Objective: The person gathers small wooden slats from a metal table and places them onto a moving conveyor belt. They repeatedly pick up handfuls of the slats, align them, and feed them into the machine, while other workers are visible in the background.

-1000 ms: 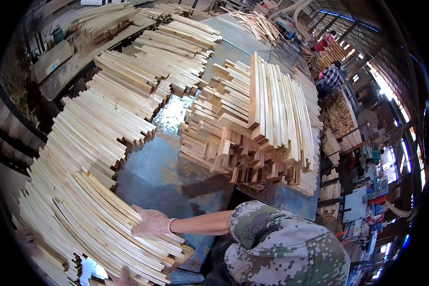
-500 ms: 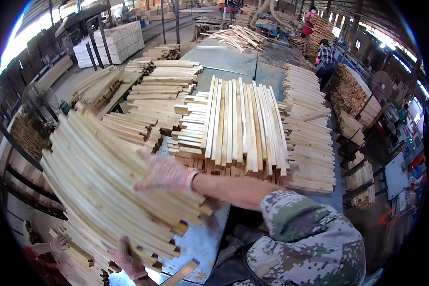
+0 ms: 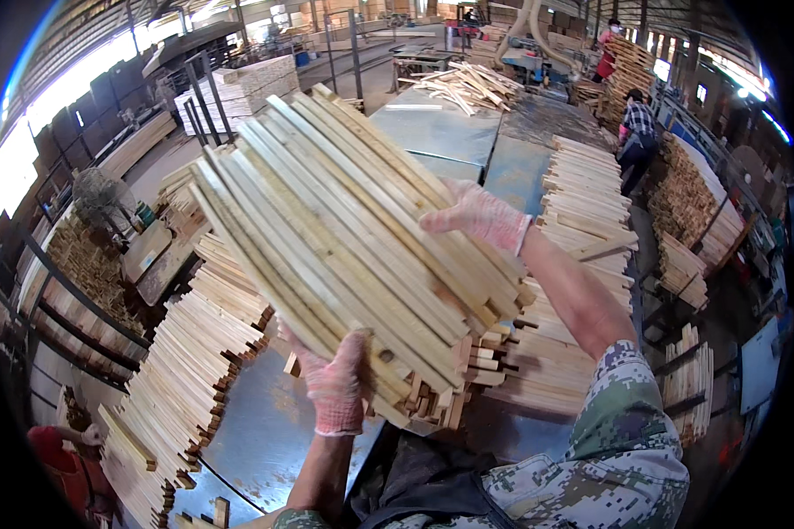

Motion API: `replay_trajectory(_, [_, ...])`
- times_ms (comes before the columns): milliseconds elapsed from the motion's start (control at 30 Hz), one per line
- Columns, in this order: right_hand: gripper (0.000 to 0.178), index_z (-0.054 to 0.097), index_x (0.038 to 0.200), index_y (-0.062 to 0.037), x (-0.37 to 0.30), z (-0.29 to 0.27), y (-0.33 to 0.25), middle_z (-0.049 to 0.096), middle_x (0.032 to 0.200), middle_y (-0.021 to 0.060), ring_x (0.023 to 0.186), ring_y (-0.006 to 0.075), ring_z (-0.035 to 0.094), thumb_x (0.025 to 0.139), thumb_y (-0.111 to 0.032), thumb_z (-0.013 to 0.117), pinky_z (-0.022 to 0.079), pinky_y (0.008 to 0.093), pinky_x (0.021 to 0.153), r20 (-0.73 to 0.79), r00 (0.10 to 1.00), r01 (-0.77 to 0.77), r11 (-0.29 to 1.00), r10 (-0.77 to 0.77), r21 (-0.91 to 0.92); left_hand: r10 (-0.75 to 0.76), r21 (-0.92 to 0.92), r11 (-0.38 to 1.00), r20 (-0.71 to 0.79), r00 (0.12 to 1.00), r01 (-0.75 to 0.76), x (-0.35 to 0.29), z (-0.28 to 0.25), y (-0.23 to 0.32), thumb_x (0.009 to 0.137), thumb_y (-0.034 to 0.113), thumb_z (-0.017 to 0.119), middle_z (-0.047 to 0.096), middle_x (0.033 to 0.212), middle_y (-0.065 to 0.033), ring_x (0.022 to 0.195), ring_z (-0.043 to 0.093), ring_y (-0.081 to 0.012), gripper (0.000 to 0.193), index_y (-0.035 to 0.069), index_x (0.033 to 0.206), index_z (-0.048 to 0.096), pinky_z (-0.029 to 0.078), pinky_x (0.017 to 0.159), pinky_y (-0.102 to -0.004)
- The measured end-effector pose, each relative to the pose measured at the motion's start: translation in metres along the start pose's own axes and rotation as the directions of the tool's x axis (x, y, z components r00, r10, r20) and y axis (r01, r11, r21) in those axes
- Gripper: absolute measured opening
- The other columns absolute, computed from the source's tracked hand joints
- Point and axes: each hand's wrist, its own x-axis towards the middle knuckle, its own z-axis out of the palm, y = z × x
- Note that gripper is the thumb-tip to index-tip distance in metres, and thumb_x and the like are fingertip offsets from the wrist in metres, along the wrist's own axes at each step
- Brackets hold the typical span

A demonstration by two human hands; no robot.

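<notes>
A wide bundle of pale wooden strips [image 3: 344, 238] is raised above the work table, tilted, between my two hands. My left hand [image 3: 331, 379], in a pinkish-white knit glove, grips its near left edge, thumb on top. On the opposite edge, my right hand [image 3: 481, 216] in a matching glove presses inward, its thumb lying over the strips. Beneath the bundle, a stack of wooden strips [image 3: 485, 360] shows only its near ends. The undersides of the held strips and most of my fingertips are hidden.
A long row of strips [image 3: 194, 339] lines the table's left side, another row [image 3: 582, 198] its right. Loose strips [image 3: 468, 85] lie heaped at the far end. A person in red [image 3: 71, 476] is at lower left; a person in a checked shirt [image 3: 637, 132] stands far right.
The bundle has moved right and up from the left side to above the middle stack. Both my hands have travelled with it, and the view has shifted somewhat.
</notes>
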Motion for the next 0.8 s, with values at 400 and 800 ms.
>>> replay_trajectory(400, [0.077,0.070,0.139,-0.0008,0.100,-0.075,0.155,0.071,0.136,0.0249,0.128,0.0449,0.066,0.109,-0.066,0.041,0.050,0.0485,0.110,-0.092,0.928,-0.304,0.593,0.360,-0.746,-0.750,0.505,0.639,0.242,0.616,0.580,0.037,0.065,-0.055,0.103,0.035,0.075,0.068,0.108,-0.0229,0.072,0.075,-0.0267,0.055,-0.001,0.137,0.051,0.065,0.059,-0.0393])
replay_trajectory(800, [0.069,0.073,0.136,-0.0005,0.121,-0.057,0.126,0.070,0.141,0.0245,0.133,0.0422,0.066,0.106,-0.057,0.045,0.051,0.0491,0.112,-0.163,0.900,-0.398,0.608,0.404,-0.687,-0.748,0.445,0.618,0.078,0.660,0.648,0.062,0.091,-0.075,0.106,0.032,0.070,0.074,0.109,-0.0222,0.087,0.077,-0.0296,0.044,-0.006,0.126,0.062,0.070,0.075,-0.0443])
